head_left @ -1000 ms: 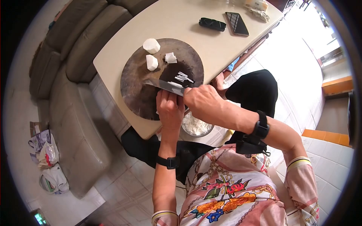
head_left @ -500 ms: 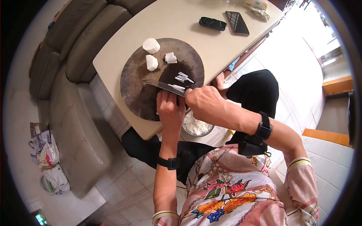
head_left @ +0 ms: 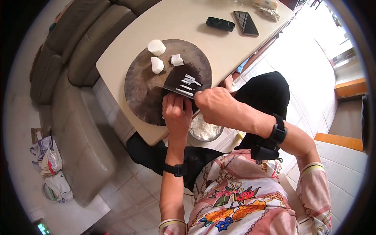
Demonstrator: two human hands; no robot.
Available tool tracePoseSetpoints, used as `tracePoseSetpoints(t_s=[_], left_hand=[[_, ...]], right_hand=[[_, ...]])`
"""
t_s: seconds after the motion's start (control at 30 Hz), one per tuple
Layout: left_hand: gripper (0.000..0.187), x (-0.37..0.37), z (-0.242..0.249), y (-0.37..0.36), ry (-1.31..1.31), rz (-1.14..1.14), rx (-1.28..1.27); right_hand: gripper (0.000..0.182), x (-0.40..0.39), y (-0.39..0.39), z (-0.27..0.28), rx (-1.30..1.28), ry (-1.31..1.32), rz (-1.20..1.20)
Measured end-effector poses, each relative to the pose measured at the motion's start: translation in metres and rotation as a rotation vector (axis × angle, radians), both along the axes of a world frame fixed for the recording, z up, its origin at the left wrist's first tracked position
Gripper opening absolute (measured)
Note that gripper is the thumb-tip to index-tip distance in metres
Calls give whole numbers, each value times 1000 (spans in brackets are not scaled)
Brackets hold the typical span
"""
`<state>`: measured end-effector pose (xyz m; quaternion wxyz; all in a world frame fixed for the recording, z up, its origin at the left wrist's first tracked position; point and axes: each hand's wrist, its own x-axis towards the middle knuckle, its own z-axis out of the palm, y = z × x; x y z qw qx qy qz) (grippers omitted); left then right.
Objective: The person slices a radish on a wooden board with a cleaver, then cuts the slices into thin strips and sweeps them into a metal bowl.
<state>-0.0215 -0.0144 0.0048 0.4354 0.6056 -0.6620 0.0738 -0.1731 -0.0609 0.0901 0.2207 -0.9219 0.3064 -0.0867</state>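
Note:
On the round wooden board (head_left: 143, 94) my right hand (head_left: 213, 105) is closed round the handle of a knife (head_left: 178, 92), whose blade points left. Against the near side of the blade, my left hand (head_left: 177, 109) has its fingers curled down; what lies under them is hidden. Several thin white strips (head_left: 188, 80) lie just beyond the blade, on the dark wet part of the board. Farther back are a white chunk (head_left: 157, 65), a larger white piece (head_left: 156, 47) and some thin white slices (head_left: 177, 60).
A bowl of white shreds (head_left: 204, 129) sits below the table edge, under my right forearm. On the table (head_left: 180, 19) lie a black case (head_left: 220, 24) and a phone (head_left: 246, 23). A grey sofa (head_left: 84, 129) stands at left, with bags (head_left: 51, 160) beside it.
The knife blade has shifted slightly right and lies at a different tilt, with my right hand moved a little right. One strip now lies apart from the blade. My left hand has barely moved.

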Motion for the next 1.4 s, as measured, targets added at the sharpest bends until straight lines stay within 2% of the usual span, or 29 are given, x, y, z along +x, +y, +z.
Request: tracePoseSetpoints(t_s=[0.13, 0.27, 0.57, 0.73, 0.87, 1.1, 1.27, 1.4], left_hand=[[13, -1, -1, -1, -3, 1, -3], [12, -1, -3, -1, 39, 14, 0], [13, 1, -1, 1, 41, -14, 39], [13, 0, -2, -1, 48, 13, 11], [12, -2, -1, -1, 67, 52, -11], [12, 0, -4, -1, 47, 14, -33], [12, -1, -2, 0, 41, 23, -27], [11, 0, 4, 1, 71, 31, 15]], right_hand=[[9, 11, -9, -12, -48, -28, -48], [9, -2, -8, -4, 25, 34, -78], [8, 1, -10, -1, 10, 27, 3], [10, 9, -13, -12, -3, -120, -73], [9, -6, -13, -3, 25, 20, -60], [7, -9, -5, -7, 77, 20, -33], [8, -3, -2, -8, 12, -79, 23], [10, 6, -13, -14, -20, -49, 32]])
